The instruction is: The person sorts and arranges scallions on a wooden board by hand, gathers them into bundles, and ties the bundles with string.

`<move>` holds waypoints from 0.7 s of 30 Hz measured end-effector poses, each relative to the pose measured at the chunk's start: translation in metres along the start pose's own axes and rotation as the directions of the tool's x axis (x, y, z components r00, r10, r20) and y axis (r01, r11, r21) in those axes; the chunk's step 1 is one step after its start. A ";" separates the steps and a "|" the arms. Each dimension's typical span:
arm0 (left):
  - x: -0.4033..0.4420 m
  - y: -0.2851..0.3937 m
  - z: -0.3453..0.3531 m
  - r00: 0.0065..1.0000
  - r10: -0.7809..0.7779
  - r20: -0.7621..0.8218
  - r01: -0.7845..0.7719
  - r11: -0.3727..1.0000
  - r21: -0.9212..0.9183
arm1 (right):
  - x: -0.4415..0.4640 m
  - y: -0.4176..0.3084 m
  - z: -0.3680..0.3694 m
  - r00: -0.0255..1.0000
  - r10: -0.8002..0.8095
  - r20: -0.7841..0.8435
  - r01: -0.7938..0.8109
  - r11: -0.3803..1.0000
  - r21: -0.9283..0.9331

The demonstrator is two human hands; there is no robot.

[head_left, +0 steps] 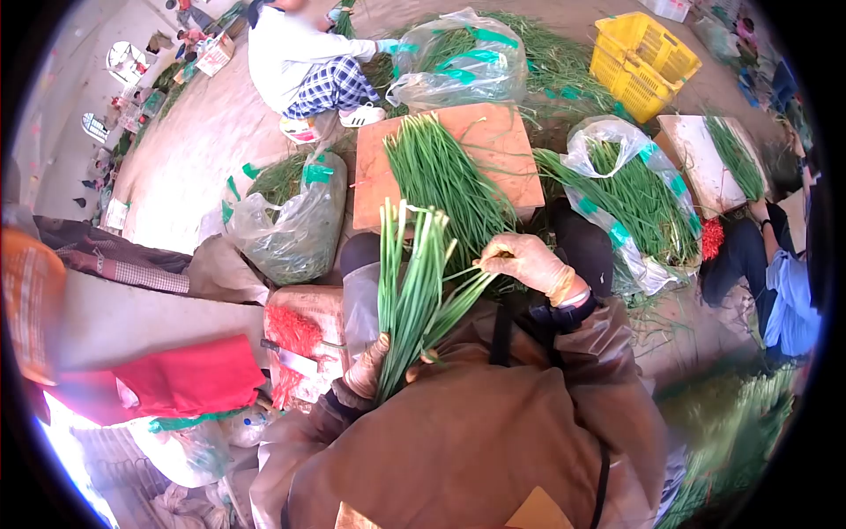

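My left hand [363,372], in a thin glove, is wrapped round the lower part of a bunch of green chives [412,295]. The bunch stands upright in front of my brown apron [441,441], pale cut ends at the top. Up by its right side, my gloved right hand [529,264] pinches the ends of a few chives that splay out from the bunch. Just beyond, a thick pile of chives [445,176] lies across a wooden board [511,141], its pale ends toward the far left.
Clear plastic bags of chives stand left [291,229], right [630,189] and behind [463,66] the board. A yellow crate [639,66] is at the back right. A knife [291,357] lies on red plastic string [295,331] at my left. Co-workers sit ahead [300,66] and right [784,282].
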State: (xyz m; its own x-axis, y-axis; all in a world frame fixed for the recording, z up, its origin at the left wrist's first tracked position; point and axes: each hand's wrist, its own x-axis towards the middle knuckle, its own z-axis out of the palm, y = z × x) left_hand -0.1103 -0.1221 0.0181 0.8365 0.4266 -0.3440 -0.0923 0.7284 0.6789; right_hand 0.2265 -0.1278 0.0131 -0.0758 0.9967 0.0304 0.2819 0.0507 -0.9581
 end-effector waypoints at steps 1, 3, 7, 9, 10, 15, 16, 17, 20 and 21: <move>-0.001 0.001 0.002 1.000 0.001 -0.008 -0.001 1.000 -0.004 | -0.003 0.004 -0.001 1.000 0.008 -0.029 -0.008 1.000 0.010; 0.000 0.005 0.009 0.996 -0.064 -0.058 0.061 0.996 -0.063 | -0.006 0.007 -0.006 0.994 0.049 -0.099 -0.056 0.996 -0.072; 0.005 0.002 0.002 0.995 -0.096 0.019 0.096 0.995 -0.019 | -0.005 0.057 -0.033 0.889 -0.254 -0.382 -0.041 0.785 -0.618; 0.004 0.004 0.002 0.995 -0.083 0.056 0.082 0.997 0.005 | -0.002 0.085 -0.057 0.851 -0.035 -0.524 -0.488 0.313 -0.815; 0.001 0.009 0.005 0.995 -0.096 0.023 0.095 0.995 0.029 | -0.005 0.110 -0.073 0.796 -0.006 -0.606 -0.575 0.308 -0.758; 0.006 0.009 0.008 0.993 -0.112 0.037 0.110 0.992 0.055 | -0.004 -0.019 -0.037 0.882 -0.310 -0.354 0.042 0.801 -0.597; 0.009 0.008 0.010 0.989 -0.134 0.061 0.131 0.990 0.056 | 0.005 -0.022 -0.021 0.883 -0.362 -0.299 0.184 0.852 -0.489; 0.013 0.009 0.012 0.984 -0.157 0.088 0.152 0.987 0.061 | 0.016 -0.020 0.004 0.943 -0.310 -0.121 0.222 0.857 -0.464; 0.011 0.006 0.014 0.989 -0.141 0.054 0.142 0.990 -0.014 | 0.023 -0.018 0.006 0.992 0.081 0.100 -0.070 0.992 -0.108; 0.008 0.004 0.013 0.992 -0.125 0.011 0.125 0.989 -0.074 | 0.020 -0.016 0.006 0.993 0.054 0.106 -0.062 0.995 0.073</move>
State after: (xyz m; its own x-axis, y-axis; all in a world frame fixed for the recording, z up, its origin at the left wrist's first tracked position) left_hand -0.0969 -0.1224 0.0266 0.8472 0.3265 -0.4190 -0.0266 0.8138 0.5805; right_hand 0.2151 -0.1093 0.0271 -0.1611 0.9856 -0.0518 0.2155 -0.0161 -0.9764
